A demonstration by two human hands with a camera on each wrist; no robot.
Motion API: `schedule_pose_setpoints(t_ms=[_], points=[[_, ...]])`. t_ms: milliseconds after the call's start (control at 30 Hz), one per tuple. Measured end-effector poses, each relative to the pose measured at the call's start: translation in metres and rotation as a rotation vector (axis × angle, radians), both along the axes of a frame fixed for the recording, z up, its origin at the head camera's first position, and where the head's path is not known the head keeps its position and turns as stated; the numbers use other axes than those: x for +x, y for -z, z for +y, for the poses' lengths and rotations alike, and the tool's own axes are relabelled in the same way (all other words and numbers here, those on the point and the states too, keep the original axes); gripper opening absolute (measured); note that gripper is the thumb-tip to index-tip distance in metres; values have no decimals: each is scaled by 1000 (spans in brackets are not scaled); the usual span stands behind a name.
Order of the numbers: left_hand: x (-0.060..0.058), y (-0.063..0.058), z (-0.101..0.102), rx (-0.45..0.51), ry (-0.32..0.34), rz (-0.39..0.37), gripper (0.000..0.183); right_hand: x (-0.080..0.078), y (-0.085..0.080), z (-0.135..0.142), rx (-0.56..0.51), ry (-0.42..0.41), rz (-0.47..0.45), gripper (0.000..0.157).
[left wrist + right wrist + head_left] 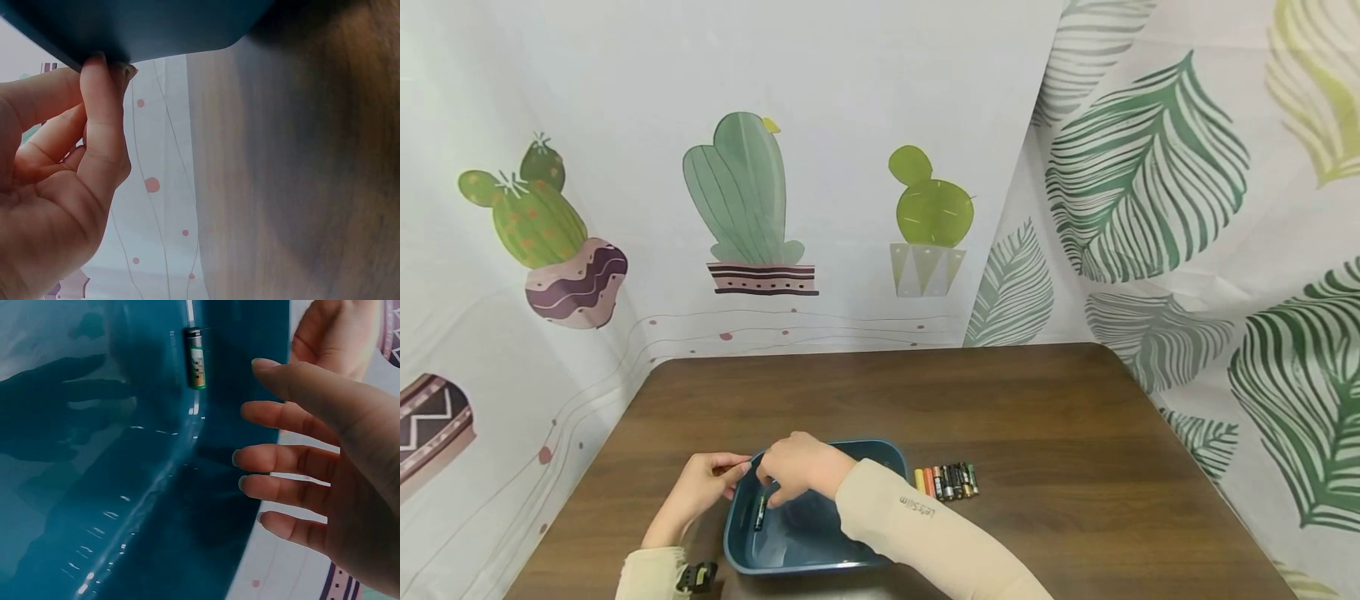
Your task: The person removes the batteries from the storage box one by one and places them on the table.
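Observation:
A dark blue plastic basin [820,570] stands near the front of the table, its inside glossy in the right wrist view. My left hand [702,485] pinches the basin's left rim between thumb and fingers, seen from outside in the left wrist view [75,144]. Inside, a single green-and-black battery [196,359] lies by the left wall. Over the basin's back left part reaches my right hand [797,467], its fingers [284,459] loosely spread with nothing between them. The battery is a little way off from its thumb tip.
Several batteries [955,482] in yellow, orange, black and green lie side by side just right of the basin on the brown wooden table [1037,417]. A cloth with printed cacti and leaves [850,100] hangs behind the table. A black device [697,577] sits at the left wrist.

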State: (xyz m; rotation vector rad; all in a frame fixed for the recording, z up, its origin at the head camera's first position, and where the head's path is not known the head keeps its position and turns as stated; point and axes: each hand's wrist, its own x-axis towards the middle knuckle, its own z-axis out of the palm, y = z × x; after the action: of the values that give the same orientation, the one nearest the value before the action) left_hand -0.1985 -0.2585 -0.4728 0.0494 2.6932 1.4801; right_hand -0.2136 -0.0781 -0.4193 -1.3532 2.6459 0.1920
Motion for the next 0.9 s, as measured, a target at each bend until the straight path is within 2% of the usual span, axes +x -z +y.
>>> schedule_pose_setpoints(t_ms=[267, 400, 633, 900], points=[[1, -1, 0, 10, 3, 2, 20, -4, 18, -9, 32, -19, 28, 29], [1, -1, 0, 19, 3, 0, 20, -3, 25, -13, 54, -25, 73, 30], [1, -1, -1, 36, 31, 11, 21, 1, 31, -18, 94, -38, 167, 35], [3, -3, 0, 36, 23, 11, 22, 3, 35, -22, 120, -54, 184, 41]])
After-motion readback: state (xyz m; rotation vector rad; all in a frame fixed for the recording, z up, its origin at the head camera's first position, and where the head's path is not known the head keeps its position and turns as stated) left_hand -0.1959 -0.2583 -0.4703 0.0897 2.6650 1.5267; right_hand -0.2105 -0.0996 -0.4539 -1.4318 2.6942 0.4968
